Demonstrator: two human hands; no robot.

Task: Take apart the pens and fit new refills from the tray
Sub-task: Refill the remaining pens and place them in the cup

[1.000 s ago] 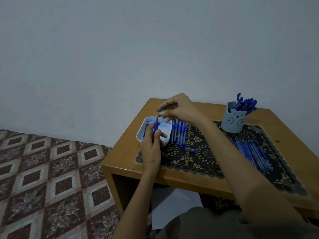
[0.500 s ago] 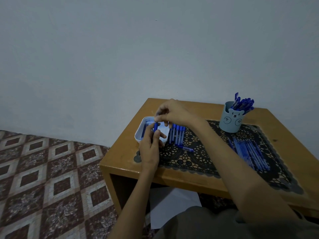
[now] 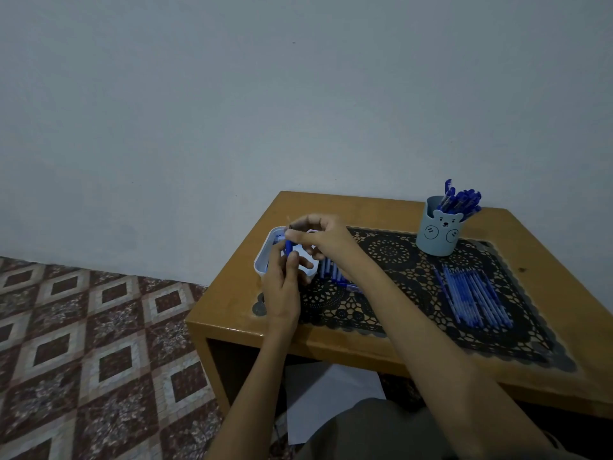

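Note:
My left hand (image 3: 282,280) grips a blue pen barrel (image 3: 288,247) upright over the white tray (image 3: 262,260) at the table's left. My right hand (image 3: 323,239) pinches the pen's top end, where a thin tip pokes out between the fingertips. A row of blue pens (image 3: 333,273) lies on the mat right beside the tray, partly hidden by my right forearm. Several thin blue refills (image 3: 474,298) lie in a bundle on the right of the mat.
A light blue bear-faced cup (image 3: 438,232) full of blue pens stands at the back right of the wooden table (image 3: 232,293). A black lace mat (image 3: 398,260) covers the tabletop. A white sheet (image 3: 328,400) lies under the table; patterned floor tiles spread to the left.
Both hands have stayed over the tray with the pen. My right hand's fingers have shifted down onto the pen's top end.

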